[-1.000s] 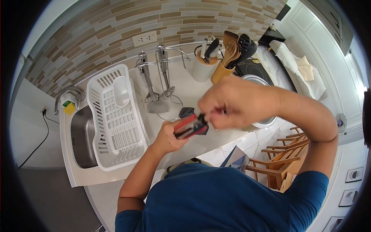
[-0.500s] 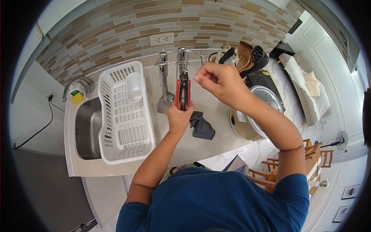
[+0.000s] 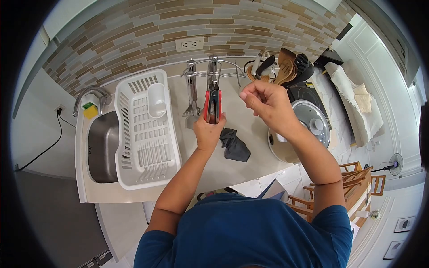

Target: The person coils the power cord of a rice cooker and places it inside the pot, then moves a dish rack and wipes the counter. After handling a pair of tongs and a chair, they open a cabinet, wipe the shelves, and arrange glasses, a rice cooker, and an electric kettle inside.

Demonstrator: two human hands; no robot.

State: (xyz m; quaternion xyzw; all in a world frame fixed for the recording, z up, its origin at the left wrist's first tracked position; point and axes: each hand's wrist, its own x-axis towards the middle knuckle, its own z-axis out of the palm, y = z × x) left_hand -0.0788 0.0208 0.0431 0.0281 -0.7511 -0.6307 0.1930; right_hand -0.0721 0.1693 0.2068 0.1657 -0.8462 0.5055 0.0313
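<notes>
Lying nearest: dark cloth (image 3: 237,146) on tabletop (image 3: 214,169). Person's left hand (image 3: 207,134) grips red-and-black tool (image 3: 212,107), seemingly needing steady hold. Right hand (image 3: 273,107) up, fingertips close; cannot tell if pinching anything. Metal rack (image 3: 213,57) beyond.

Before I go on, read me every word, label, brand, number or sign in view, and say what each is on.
No text can be read here.
Yellow label on the black cooktop: too small to read.
Red-and-black tool in the left hand: no legible marking.
Framed pictures on the wall: too small to tell whether they carry words.
</notes>
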